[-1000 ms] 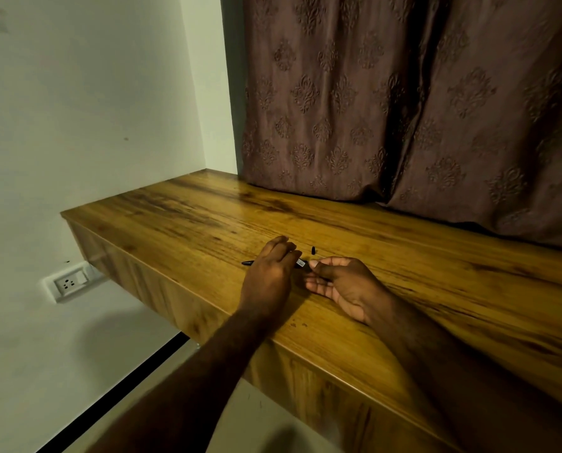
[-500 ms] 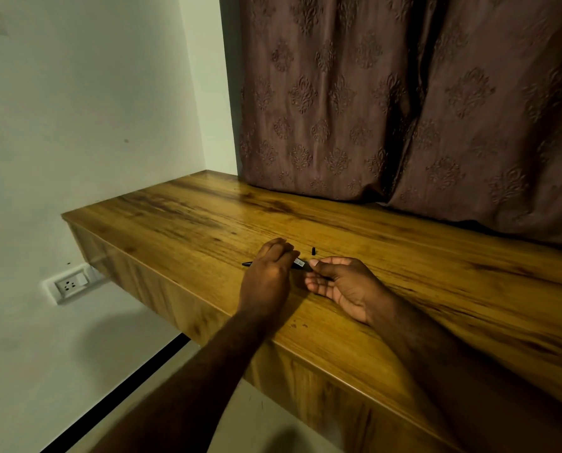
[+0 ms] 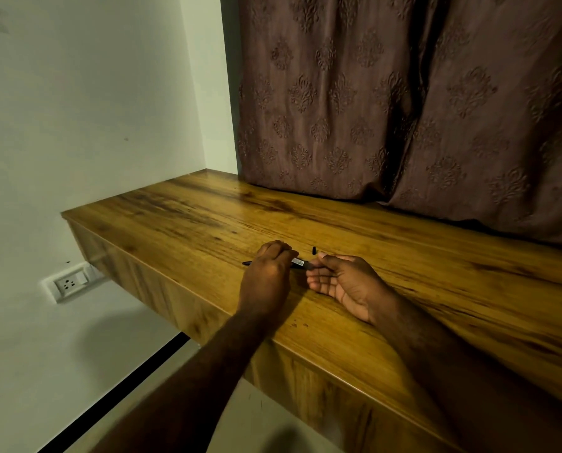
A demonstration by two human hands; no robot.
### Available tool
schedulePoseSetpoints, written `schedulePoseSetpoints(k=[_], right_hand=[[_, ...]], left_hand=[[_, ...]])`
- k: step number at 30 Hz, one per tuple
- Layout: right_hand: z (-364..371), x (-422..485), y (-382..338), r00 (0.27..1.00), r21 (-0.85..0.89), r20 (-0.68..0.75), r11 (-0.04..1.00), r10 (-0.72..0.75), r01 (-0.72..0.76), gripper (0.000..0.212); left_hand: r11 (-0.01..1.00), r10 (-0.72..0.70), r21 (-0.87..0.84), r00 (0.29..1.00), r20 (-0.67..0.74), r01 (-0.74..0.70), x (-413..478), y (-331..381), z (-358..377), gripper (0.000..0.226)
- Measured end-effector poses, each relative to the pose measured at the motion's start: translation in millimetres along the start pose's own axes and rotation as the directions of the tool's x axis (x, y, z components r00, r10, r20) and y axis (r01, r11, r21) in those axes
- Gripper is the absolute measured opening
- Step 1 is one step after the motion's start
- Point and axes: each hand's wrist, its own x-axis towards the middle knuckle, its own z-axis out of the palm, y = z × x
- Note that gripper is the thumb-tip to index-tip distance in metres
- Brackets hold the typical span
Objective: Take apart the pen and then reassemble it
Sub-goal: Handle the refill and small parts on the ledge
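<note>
The pen [image 3: 297, 263] lies low over the wooden desk [image 3: 181, 220], held at both ends. The left hand [image 3: 268, 273] is closed around its barrel, and the dark tip shows at the left of this hand. The right hand [image 3: 345, 281] pinches the other end with thumb and fingertips. A small black piece [image 3: 313, 250] lies on the desk just behind the pen.

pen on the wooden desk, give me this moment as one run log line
stage: pen in both hands | left hand: grips barrel | right hand: pinches end | small black part: loose on desk
</note>
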Motion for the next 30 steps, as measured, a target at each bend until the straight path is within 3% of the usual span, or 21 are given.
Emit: schedulePoseSetpoints(k=[11,17,30], right_hand=[[-2.2,-1.4,-1.2,0.999,-0.023,0.032,1.000,-0.003,0.004,0.018],[-3.7,-0.4,0.2,0.999,-0.045,0.046,0.999,-0.009,0.011,0.023],[-11.9,3.6,0.4,0.997,-0.190,0.014,0.979,-0.074,0.075,0.020]], left_hand=[[0.998,-0.054,-0.036,0.998,-0.027,0.053,-0.9,1.7,-2.5,0.028],[0.996,-0.084,-0.040,0.996,-0.031,0.082,-0.5,2.3,-2.4,0.028],[0.989,-0.133,-0.064,0.990,-0.048,0.130,-0.4,1.9,-1.4,0.028]])
